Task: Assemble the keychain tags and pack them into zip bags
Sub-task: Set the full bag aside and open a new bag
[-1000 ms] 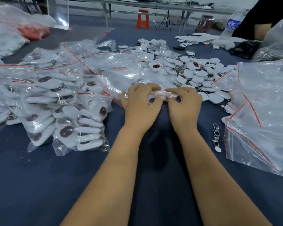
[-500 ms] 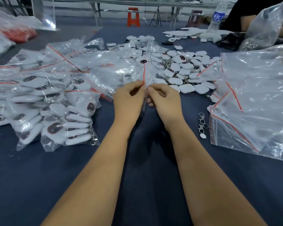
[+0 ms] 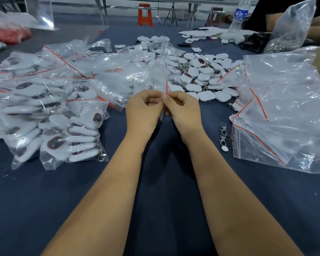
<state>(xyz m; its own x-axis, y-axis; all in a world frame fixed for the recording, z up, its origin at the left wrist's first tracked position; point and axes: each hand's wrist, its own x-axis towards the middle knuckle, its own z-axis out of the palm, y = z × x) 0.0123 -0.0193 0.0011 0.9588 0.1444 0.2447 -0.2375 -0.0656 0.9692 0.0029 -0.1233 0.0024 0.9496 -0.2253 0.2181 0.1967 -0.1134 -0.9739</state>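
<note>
— Zip bag first: where do we have it?

— Upright between our hands, just above the table, its red seal strip running up from our fingertips. The left hand and right hand are both curled in a narrow pinch on the bag's near edge, thumbs almost touching.

— Why hold it on end like that?

— We judge it lets the film hang free, so we can work the seal with our thumbs, either pulling the mouth apart or pressing it closed. Which of the two, we cannot tell; the plastic is too clear and crumpled to show whether tags are inside.

— And everything else?

— It seems sorted by stage. Packed bags pile up to our left, out of the way. Loose tags lie heaped straight ahead, near enough to reach over the bag. Bigger bags lie flat on our right, and a spare clip rests beside them.

— Any worry?

— The film looks slippery and limp; a pinch this small could lose the strip, so we would keep both thumbs close on the seal.
</note>
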